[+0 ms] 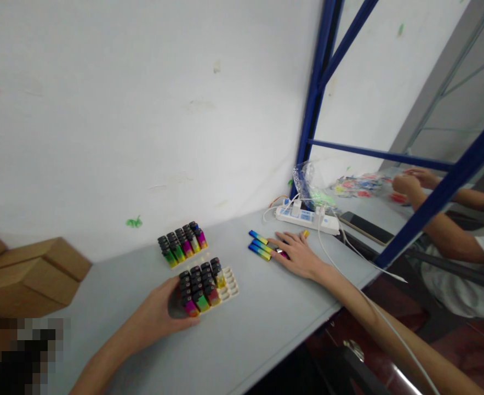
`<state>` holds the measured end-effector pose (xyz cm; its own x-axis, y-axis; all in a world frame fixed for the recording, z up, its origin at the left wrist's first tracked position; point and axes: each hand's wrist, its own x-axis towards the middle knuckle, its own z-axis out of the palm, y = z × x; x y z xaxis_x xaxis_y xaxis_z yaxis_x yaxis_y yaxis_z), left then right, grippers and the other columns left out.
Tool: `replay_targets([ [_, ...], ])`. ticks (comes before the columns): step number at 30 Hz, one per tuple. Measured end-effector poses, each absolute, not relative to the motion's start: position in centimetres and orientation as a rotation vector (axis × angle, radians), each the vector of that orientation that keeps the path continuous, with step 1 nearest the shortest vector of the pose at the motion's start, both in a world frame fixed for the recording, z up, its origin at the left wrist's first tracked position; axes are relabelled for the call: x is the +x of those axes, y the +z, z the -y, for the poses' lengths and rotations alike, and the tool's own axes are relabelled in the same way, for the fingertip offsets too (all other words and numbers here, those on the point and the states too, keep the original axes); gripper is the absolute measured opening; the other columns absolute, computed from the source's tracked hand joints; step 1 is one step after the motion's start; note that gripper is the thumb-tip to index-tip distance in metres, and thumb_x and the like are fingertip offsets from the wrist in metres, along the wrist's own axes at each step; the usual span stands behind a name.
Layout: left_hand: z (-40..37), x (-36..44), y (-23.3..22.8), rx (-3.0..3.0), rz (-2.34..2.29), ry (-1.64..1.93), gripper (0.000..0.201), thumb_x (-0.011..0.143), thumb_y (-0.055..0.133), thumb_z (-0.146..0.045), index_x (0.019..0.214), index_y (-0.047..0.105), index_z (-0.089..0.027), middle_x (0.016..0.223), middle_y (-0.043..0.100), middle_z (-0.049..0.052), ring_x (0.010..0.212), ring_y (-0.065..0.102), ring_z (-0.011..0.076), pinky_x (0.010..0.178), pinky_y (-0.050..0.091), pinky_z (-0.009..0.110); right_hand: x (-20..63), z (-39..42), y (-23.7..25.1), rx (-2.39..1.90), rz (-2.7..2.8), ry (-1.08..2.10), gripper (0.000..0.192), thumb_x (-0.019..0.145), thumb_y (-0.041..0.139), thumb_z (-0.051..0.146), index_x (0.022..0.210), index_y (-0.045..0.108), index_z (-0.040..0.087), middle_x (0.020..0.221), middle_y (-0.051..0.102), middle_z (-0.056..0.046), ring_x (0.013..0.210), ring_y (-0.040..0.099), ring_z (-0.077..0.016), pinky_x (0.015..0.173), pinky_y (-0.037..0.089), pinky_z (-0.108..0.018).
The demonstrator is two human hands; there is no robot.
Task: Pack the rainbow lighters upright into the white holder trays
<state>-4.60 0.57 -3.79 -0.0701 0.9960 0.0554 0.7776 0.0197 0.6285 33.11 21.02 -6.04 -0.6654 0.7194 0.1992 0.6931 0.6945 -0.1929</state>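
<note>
My left hand (pixel 159 308) curves around the left end of a pale plastic tray (pixel 234 293), thumb at the near edge. Rows of upright lighters (pixel 201 299) with black tops and coloured bodies fill most of this tray; slots at its right end are bare. Behind it stands a second group of upright lighters (pixel 183 247), also in a pale holder. To the right, my right hand (pixel 301 257) lies palm down with fingers spread over loose lighters. Blue-and-yellow lighters (pixel 259 252) stick out by its fingertips, and a pinkish one is partly hidden under the fingers.
A white power strip (pixel 306 218) with plugs and cables lies by the wall, near a clear plastic bag (pixel 311 184). Cardboard boxes (pixel 32 274) sit at left. Blue metal posts (pixel 443 181) frame the right side. Beyond are a phone (pixel 366 227) and another person's hands (pixel 408 184).
</note>
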Motion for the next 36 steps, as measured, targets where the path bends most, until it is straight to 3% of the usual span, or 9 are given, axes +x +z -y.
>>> replay_targets([
  [4,-0.6,-4.5,-3.7,1.783,-1.923,0.714,0.067,0.058,0.088,-0.044,0.118,0.071,-0.021,0.124,0.079,0.015,0.115,0.073,0.0425,0.105,0.058,0.052,31.3,-18.4,-5.8,-1.162,2.611,0.162,0.052,0.113,0.04,0.053,0.158,0.056,0.033,0.161,0.053,-0.018,0.151,0.044,-0.0417,0.121,0.024,-0.077],
  [10,-0.6,-4.3,-3.2,1.768,-1.913,0.689,0.07,0.057,0.089,-0.046,0.119,0.07,-0.02,0.125,0.079,0.015,0.116,0.073,0.0424,0.105,0.057,0.052,28.3,-14.1,-5.9,-1.071,2.548,0.225,0.054,0.112,0.042,0.05,0.159,0.054,0.024,0.159,0.05,-0.024,0.152,0.042,-0.0415,0.123,0.027,-0.076],
  [14,-0.6,-4.2,-3.0,1.762,-1.923,0.684,0.076,0.057,0.09,-0.047,0.126,0.068,-0.019,0.128,0.078,0.016,0.12,0.071,0.0424,0.108,0.056,0.051,27.6,-13.6,-5.7,-0.864,2.479,0.341,0.053,0.112,0.044,0.048,0.155,0.054,0.02,0.158,0.05,-0.023,0.154,0.042,-0.0357,0.127,0.033,-0.064],
  [18,-0.4,-4.0,-2.9,1.751,-1.925,0.662,0.078,0.059,0.089,-0.047,0.128,0.066,-0.018,0.13,0.076,0.016,0.121,0.07,0.0408,0.11,0.055,0.05,28.9,-15.9,-4.8,-0.745,2.348,0.445,0.041,0.114,0.042,0.04,0.145,0.062,0.022,0.152,0.057,-0.016,0.145,0.054,-0.0267,0.125,0.044,-0.049],
  [22,-0.4,-3.8,-2.6,1.757,-1.945,0.626,0.066,0.061,0.088,-0.048,0.116,0.069,-0.019,0.125,0.077,0.014,0.116,0.071,0.0402,0.107,0.056,0.051,31.1,-18.2,-3.8,-0.827,2.299,0.387,0.032,0.11,0.05,0.033,0.128,0.073,0.019,0.133,0.067,-0.018,0.125,0.066,-0.0295,0.114,0.053,-0.052],
  [27,-0.3,-3.7,-2.4,1.801,-1.922,0.647,0.055,0.064,0.087,-0.046,0.109,0.072,-0.018,0.117,0.079,0.013,0.11,0.072,0.0406,0.102,0.058,0.053,31.4,-17.6,-2.7,-0.59,2.565,0.47,0.034,0.104,0.067,0.042,0.131,0.074,0.023,0.134,0.068,-0.014,0.127,0.064,-0.0285,0.115,0.05,-0.044],
  [32,-0.3,-3.8,-2.6,1.81,-1.935,0.687,0.06,0.06,0.089,-0.046,0.112,0.073,-0.019,0.117,0.08,0.011,0.108,0.073,0.0395,0.099,0.06,0.05,29.9,-17.0,-2.7,-0.453,2.688,0.532,0.024,0.102,0.07,0.042,0.112,0.081,0.022,0.118,0.072,-0.012,0.111,0.068,-0.0261,0.107,0.05,-0.042],
  [36,-0.2,-3.8,-2.5,1.806,-1.93,0.639,0.063,0.064,0.088,-0.047,0.117,0.071,-0.016,0.119,0.08,0.012,0.108,0.074,0.0378,0.098,0.061,0.048,29.3,-16.9,-2.3,-0.463,2.496,0.748,0.025,0.101,0.071,0.046,0.105,0.072,0.021,0.111,0.074,-0.009,0.104,0.07,-0.0239,0.098,0.053,-0.037],
])
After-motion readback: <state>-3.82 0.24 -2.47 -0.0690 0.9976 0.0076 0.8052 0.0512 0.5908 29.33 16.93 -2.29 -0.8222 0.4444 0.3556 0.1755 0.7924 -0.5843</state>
